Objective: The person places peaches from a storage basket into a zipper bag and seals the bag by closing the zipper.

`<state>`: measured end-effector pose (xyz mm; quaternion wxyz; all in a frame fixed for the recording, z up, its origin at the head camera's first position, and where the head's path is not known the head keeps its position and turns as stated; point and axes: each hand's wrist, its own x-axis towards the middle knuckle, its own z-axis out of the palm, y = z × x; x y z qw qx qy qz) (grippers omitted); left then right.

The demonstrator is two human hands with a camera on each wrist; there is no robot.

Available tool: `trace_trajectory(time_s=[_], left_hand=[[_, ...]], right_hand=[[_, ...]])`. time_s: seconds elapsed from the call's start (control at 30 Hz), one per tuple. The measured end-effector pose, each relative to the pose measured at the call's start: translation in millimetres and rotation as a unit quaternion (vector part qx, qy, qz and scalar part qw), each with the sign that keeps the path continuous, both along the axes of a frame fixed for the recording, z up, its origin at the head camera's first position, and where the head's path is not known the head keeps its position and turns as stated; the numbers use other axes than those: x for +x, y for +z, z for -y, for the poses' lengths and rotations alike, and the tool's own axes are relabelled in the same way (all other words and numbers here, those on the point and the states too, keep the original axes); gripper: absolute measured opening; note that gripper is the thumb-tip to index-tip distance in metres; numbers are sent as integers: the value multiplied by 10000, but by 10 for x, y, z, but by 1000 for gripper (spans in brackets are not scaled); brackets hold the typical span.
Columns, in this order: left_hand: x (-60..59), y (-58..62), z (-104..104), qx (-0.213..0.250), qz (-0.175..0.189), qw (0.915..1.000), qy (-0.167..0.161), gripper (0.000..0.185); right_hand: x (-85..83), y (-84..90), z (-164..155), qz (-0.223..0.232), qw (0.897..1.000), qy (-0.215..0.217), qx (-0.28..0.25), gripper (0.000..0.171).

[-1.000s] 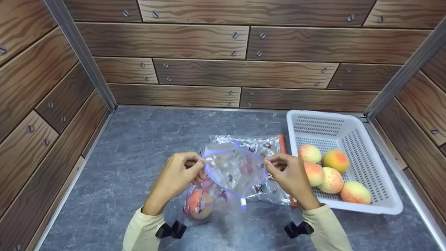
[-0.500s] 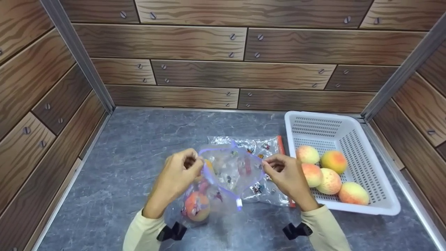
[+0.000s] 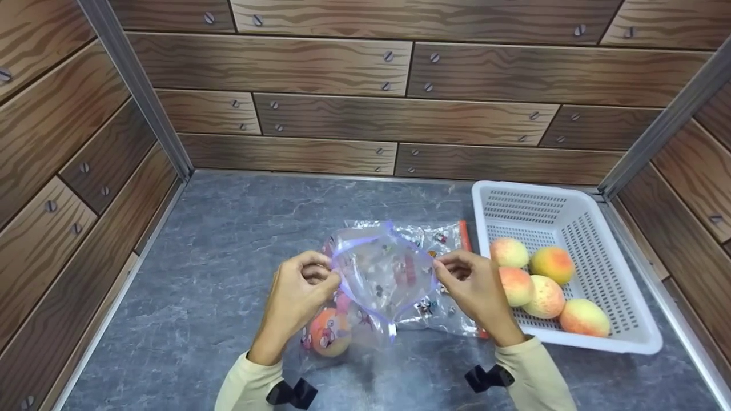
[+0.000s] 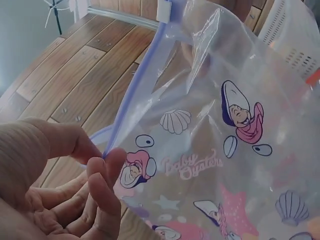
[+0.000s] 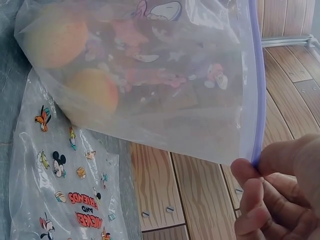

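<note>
A translucent slider bag [image 3: 380, 274] with a purple rim and white slider [image 3: 392, 330] is held with its mouth spread apart. My left hand [image 3: 301, 297] pinches one side of the rim between thumb and fingers, also plain in the left wrist view. The opposite side is pinched by my right hand [image 3: 474, 291]. Cartoon oysters and shells are printed on the bag. Inside it, the right wrist view reveals two peaches, an upper one [image 5: 60, 37] and a lower one [image 5: 92, 97]. In the head view a peach [image 3: 330, 334] shows through the film by the left hand.
A second clear bag [image 3: 440, 319] with Mickey prints and a red edge lies flat behind the held one. To the right stands a white perforated basket [image 3: 594, 228] with several peaches [image 3: 585, 317] in it. Wood-patterned walls [image 3: 325, 120] enclose the grey tabletop [image 3: 228, 228].
My left hand has shifted slightly right and down with its side of the rim. The right hand keeps its pinch, and the bag's mouth stays spread.
</note>
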<state>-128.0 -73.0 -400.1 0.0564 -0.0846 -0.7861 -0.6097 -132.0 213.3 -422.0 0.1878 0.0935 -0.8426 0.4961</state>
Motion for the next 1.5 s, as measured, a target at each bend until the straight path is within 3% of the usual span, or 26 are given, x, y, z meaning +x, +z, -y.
trace_trajectory(time_s=[0.2,0.5,0.67,0.83,0.9,1.0,1.13,1.33,1.5], left_hand=[[-29,-14,3,346,40,9988,-350,17],[-63,82,9,844,-33,9916,-983,18],[-50,56,19,1084,-38,9904,-858,18],[2,42,55,1258,-31,9895,-717,16],[23,44,62,1228,17,9900,-689,18],[52,46,59,1170,121,9909,-659,21],[58,44,42,1094,211,9914,-690,25],[44,17,21,888,243,9929,-755,26],[39,-9,15,703,184,9940,-823,26]], right_hand=[[-14,-26,-29,-16,10000,9,-47,6],[-18,14,-46,170,9996,203,-53,4],[13,114,-165,280,9994,173,117,12],[-6,310,-512,-400,9962,-415,659,34],[-32,366,-674,-681,9884,-577,1229,49],[-46,390,-881,-890,9667,-652,2307,72],[-30,326,-1061,-474,9387,-558,3369,85],[9,157,-1224,595,9099,-514,4073,98],[18,57,-1293,1094,9001,-563,4179,89]])
